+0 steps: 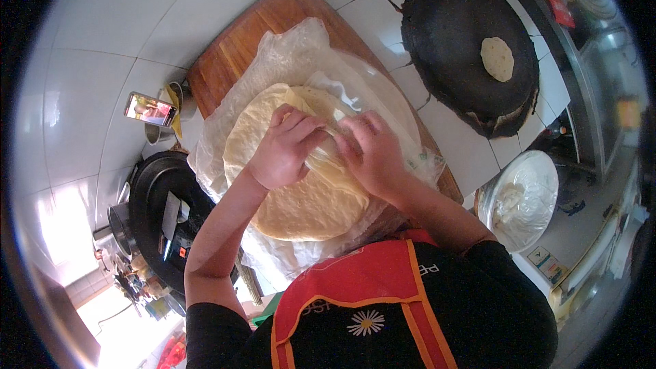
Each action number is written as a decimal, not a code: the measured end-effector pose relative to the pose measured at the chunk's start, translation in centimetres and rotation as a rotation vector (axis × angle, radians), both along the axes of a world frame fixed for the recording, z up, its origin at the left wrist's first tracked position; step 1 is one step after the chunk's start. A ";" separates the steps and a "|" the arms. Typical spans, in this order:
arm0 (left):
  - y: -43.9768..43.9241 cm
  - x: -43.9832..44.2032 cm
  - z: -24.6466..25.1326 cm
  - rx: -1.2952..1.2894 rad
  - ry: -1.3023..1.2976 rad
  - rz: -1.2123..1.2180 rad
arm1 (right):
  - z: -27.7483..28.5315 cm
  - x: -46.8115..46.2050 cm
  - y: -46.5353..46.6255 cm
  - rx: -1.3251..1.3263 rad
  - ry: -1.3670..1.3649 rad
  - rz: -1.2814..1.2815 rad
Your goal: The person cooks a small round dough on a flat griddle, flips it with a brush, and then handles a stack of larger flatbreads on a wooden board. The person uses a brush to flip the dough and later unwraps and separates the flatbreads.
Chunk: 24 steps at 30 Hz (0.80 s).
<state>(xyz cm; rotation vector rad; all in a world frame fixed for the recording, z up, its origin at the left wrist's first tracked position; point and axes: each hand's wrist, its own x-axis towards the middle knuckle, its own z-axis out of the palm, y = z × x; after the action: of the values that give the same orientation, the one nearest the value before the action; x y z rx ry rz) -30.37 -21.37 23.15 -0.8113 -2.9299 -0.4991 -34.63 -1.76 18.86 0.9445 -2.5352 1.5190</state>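
A large round flatbread lies on a crumpled clear plastic sheet, which is spread over a wooden board. Across its middle, a thin layer is gathered into a fold. My left hand grips this fold from the left with bent fingers. From the other side, my right hand pinches it close to my left fingertips. How many layers are pinched cannot be told, since my fingers cover the spot. Clear plastic also lies beside my right hand.
At the upper right is a black round griddle with a small flatbread on it. A plastic-covered bowl stands at the right. On the left are a propped phone and a large black pan with a cleaver on it.
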 end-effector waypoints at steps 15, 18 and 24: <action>-0.3 0.3 -0.7 0.103 0.045 -0.021 | 0.7 0.2 0.5 -0.094 -0.133 0.007; -0.2 0.2 -0.5 0.108 0.043 -0.016 | 0.7 0.3 0.4 -0.163 -0.168 0.065; -0.4 0.0 -0.3 0.097 0.027 -0.047 | 1.0 0.7 0.3 -0.161 -0.170 0.131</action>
<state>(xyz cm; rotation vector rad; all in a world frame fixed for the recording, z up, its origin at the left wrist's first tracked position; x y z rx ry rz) -30.40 -21.77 22.85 -0.8701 -2.8431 -0.6229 -33.91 -1.42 19.85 1.0173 -2.4532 1.8841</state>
